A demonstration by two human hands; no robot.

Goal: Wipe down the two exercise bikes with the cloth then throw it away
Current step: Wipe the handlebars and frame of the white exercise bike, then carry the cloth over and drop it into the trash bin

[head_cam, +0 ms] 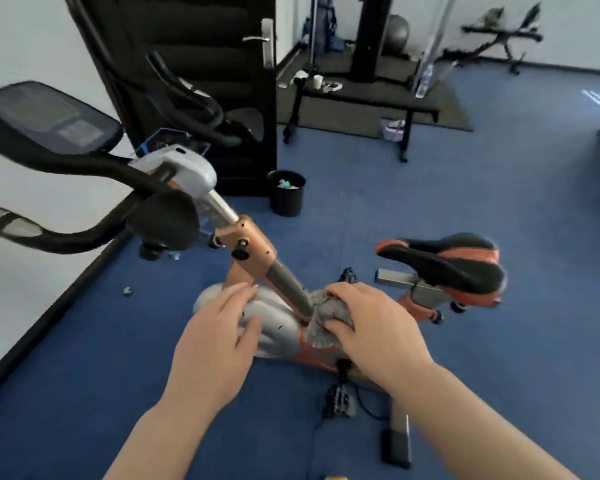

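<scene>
The right hand (pixel 364 327) presses a crumpled grey cloth (pixel 326 317) onto the orange-and-grey exercise bike (pixel 253 251), with the fingers curled over the top of the cloth and the thumb tucked against its near edge, so the cloth is gripped between them. The cloth sits on the bike's body right where the slanted grey post (pixel 286 284) meets the frame, touching the base of that post. The left hand (pixel 219 337) lies flat on the grey housing (pixel 274 327) just left of the post, fingers straight and slightly spread, holding nothing. The two hands are near each other with the post between them. The bike's black and orange saddle (pixel 444 261) stands to the right, apart from the right hand, and its black handlebars (pixel 70 233) and console (pixel 45 119) reach out to the upper left, close to the white wall. A pedal (pixel 340 400) shows on the floor side below the right wrist. Behind the handlebars, a second bike (pixel 187 98) stands against a dark door (pixel 201 46). A black bin (pixel 287 192) with scraps in it stands on the blue floor (pixel 516 202) at the door's lower corner, well apart from the hands. The floor to the right of the saddle is wide and open up to a black bench (pixel 361 105) on a dark mat (pixel 444 116) farther back.
</scene>
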